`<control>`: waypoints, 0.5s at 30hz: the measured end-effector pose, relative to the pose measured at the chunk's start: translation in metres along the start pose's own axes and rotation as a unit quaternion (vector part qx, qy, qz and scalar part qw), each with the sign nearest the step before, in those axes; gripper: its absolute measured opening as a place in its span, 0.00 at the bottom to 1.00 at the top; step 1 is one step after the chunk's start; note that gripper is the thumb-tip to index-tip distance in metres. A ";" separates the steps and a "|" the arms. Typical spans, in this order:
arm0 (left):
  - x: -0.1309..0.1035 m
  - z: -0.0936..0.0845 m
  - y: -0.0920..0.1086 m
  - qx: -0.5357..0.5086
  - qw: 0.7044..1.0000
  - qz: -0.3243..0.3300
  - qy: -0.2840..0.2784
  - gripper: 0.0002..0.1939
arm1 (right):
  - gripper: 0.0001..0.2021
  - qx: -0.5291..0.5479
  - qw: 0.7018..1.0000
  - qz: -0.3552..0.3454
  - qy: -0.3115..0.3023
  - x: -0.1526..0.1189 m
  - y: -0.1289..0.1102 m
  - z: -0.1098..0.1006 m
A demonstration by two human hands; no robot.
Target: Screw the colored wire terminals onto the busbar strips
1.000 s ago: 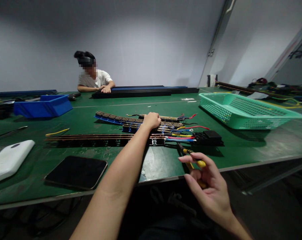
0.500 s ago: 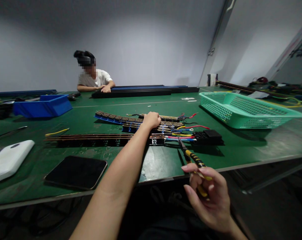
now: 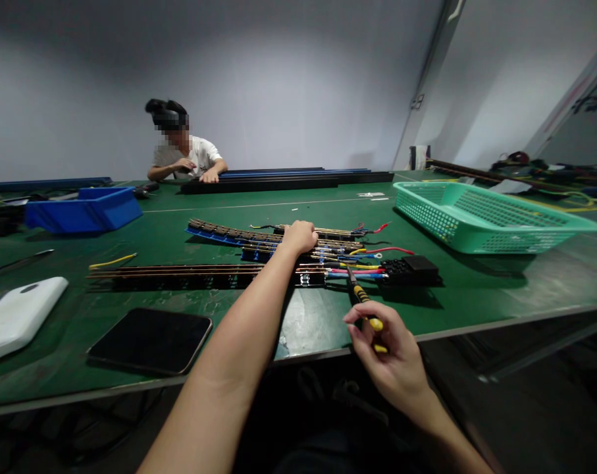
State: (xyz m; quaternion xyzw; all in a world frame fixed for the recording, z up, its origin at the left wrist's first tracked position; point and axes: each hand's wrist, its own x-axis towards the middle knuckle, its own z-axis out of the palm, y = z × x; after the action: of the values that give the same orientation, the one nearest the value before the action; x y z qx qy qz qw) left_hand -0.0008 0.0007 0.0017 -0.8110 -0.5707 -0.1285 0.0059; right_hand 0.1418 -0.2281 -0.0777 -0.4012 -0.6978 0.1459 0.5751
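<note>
The right hand (image 3: 389,339) is curled around slim pliers with yellow-and-black handles (image 3: 360,291), whose dark tips point away from the body and reach the red, blue and yellow insulated wires (image 3: 360,274) at the right end of a long black strip with copper-coloured rods (image 3: 180,273). Whether the tips pinch a wire or only overlap it cannot be told. The left hand (image 3: 301,236) rests with bent fingers on shorter copper-rodded strips with blue bases (image 3: 219,232) behind the long one; its fingertips are hidden, so whether it grips or just presses is unclear. The likeliest trouble would be nicked insulation or a strained joint, should the tips close on the wrong wire in that tight bundle. The long strip might also skid or turn under a pull, since the left forearm crosses it without plainly pinning it. A sideways swing of that forearm could knock the dark rectangular phone (image 3: 150,339) just beside it, close to the front edge of the green counter (image 3: 318,322). That edge passes near the right hand, leaving little surface on the near side; more room lies rightward, between the black ridged plastic block (image 3: 411,270) and the mint-green perforated plastic basket (image 3: 480,240).
</note>
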 end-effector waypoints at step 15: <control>0.000 0.000 0.000 0.006 1.000 0.001 -0.001 0.19 | 0.11 -0.038 0.975 0.065 -0.207 0.041 -0.019 -0.006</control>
State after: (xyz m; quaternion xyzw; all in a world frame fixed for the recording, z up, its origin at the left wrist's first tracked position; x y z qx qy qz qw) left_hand -0.0005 0.0004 0.0017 -0.8119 -0.5702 -0.1247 0.0103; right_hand 0.1389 -0.2114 -0.0352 -0.4286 -0.7791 0.2366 0.3915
